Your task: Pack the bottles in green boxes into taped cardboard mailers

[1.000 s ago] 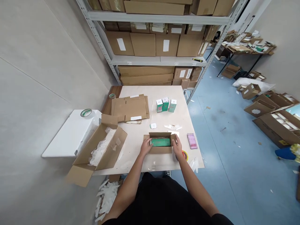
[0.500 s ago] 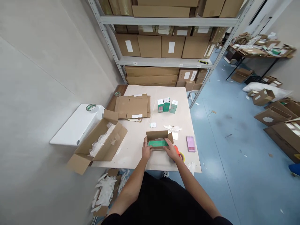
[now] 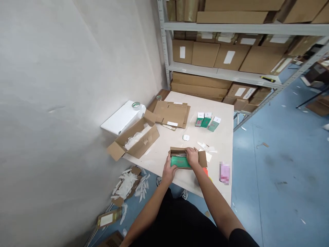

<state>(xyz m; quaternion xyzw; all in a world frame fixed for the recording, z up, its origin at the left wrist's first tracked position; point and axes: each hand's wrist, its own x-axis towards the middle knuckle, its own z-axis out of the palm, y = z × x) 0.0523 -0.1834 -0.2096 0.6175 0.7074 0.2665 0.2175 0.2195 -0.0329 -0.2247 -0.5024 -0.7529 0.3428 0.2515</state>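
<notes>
A small open cardboard box (image 3: 202, 159) stands near the front edge of the table. Inside it lies a green box (image 3: 180, 161), with some clear or pale material (image 3: 181, 155) behind it. My left hand (image 3: 169, 171) grips the cardboard box at its left end, thumb along the near side. My right hand (image 3: 192, 157) reaches over the right part of the box, fingers bent down inside near the far wall. Its fingertips are hidden, so what they hold or press cannot be made out. Under my right forearm an orange tape dispenser (image 3: 205, 171) shows in part.
Green-and-white cartons (image 3: 206, 120) stand at the back of the table (image 3: 174, 140), near flattened cardboard (image 3: 171, 113). A long open carton (image 3: 147, 140) with white packing lies left. Paper scraps (image 3: 207, 147) and a blurred pink item (image 3: 225, 173) lie right. A loaded shelf (image 3: 200, 70) stands behind.
My right hand has moved from the box's near right corner to inside its far side. The view has turned left, and the box's right flap now shows folded outward.
</notes>
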